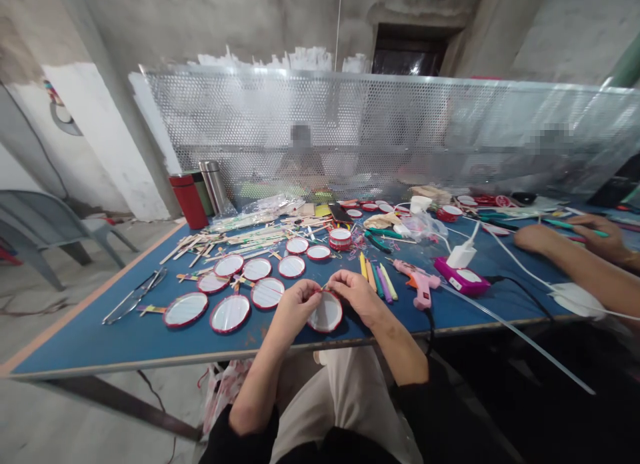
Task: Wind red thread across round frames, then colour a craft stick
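My left hand [296,305] and my right hand [356,295] meet at the upper rim of a round, red-rimmed disc [326,314] with a pale, shiny face. It leans up at the table's front edge. Both hands are closed, thumbs and fingers pinched together; a tiny pale bit shows between the fingertips, too small to name. Left of my hands lie several similar discs [230,313], some with coloured stick handles [151,309]. Beyond my right hand are several coloured sticks [379,281] and a pink glue gun [419,283].
Loose wooden sticks [240,241] and a disc stack [341,238] lie farther back. A red bottle [189,201] stands at back left. At right are a purple power strip [463,277], cords and a co-worker's arm [565,254]. A perforated metal screen [350,117] borders the blue table.
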The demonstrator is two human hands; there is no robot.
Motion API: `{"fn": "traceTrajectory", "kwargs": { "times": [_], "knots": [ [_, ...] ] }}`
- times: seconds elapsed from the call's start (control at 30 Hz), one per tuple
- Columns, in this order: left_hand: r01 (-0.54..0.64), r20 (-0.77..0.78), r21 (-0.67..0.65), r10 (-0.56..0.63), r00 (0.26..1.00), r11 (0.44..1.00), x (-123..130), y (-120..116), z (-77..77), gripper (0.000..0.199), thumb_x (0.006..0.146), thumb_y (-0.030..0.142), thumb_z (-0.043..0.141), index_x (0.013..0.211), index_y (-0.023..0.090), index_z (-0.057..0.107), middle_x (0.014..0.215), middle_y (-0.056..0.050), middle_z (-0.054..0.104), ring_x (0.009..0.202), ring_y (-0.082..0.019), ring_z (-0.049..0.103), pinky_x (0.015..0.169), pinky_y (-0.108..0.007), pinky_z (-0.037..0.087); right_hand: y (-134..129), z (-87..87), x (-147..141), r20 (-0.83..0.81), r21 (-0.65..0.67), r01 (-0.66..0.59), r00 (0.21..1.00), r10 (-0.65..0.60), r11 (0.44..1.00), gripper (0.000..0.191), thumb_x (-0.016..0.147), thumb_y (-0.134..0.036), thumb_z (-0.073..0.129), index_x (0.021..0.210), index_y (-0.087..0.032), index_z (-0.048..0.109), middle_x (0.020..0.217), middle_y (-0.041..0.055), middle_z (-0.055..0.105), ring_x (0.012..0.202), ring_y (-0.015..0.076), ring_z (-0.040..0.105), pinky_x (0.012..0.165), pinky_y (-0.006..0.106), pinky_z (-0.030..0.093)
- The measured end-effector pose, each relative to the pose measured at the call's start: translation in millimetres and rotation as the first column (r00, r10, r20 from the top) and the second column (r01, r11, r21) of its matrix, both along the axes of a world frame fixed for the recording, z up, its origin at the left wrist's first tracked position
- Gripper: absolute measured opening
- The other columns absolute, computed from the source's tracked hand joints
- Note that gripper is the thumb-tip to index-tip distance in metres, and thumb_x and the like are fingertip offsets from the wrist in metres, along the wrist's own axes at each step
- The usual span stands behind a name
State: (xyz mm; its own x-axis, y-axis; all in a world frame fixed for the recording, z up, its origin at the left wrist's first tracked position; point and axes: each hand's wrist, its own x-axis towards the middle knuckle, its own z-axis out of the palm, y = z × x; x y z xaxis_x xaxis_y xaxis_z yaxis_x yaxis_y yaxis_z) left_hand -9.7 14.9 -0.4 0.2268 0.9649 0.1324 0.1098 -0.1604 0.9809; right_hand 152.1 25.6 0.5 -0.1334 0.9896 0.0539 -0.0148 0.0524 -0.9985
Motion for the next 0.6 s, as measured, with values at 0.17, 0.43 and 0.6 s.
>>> {"fn": "traceTrajectory", "kwargs": {
  "times": [0.17,0.43,0.6],
  "knots": [
    [0.000,-0.034,0.036,0.001,0.999,0.999,-0.5,1.8,-3.2,0.014,0.072,0.030,0.056,0.078,0.018,0.059,0.060,0.005,0.053,0.053,-0.010,0.045,0.051,-0.020,0.033,0.1,9.5,1.6,-0.089,-0.053,-0.016,0.996,0.011,0.998,0.032,0.066,-0.046,0.067,0.075,-0.018,0.056,0.064,-0.0023,0.060,0.047,0.0075,0.046,0.043,0.019,0.029],
    [-0.072,-0.075,0.069,0.077,0.994,0.995,0.6,1.1,-1.5,0.007,0.069,0.021,0.056,0.074,0.018,0.059,0.060,0.005,0.053,0.055,-0.010,0.047,0.053,-0.021,0.034,-4.9,11.2,-1.3,-0.065,0.004,-0.030,0.997,0.030,1.000,0.029,0.070,-0.045,0.061,0.075,-0.022,0.046,0.055,-0.0091,0.041,0.040,0.0052,0.027,0.038,0.019,0.017],
    [-0.139,-0.068,0.066,0.144,0.987,0.988,0.2,3.2,-2.5,0.008,0.071,0.025,0.054,0.074,0.018,0.057,0.057,0.006,0.050,0.053,-0.010,0.045,0.052,-0.021,0.033,-12.5,9.7,0.3,0.086,0.129,-0.007,0.996,-0.004,0.992,0.022,0.078,-0.042,0.058,0.077,-0.021,0.051,0.056,-0.0072,0.041,0.046,0.0079,0.033,0.043,0.020,0.026]
  ]
}}
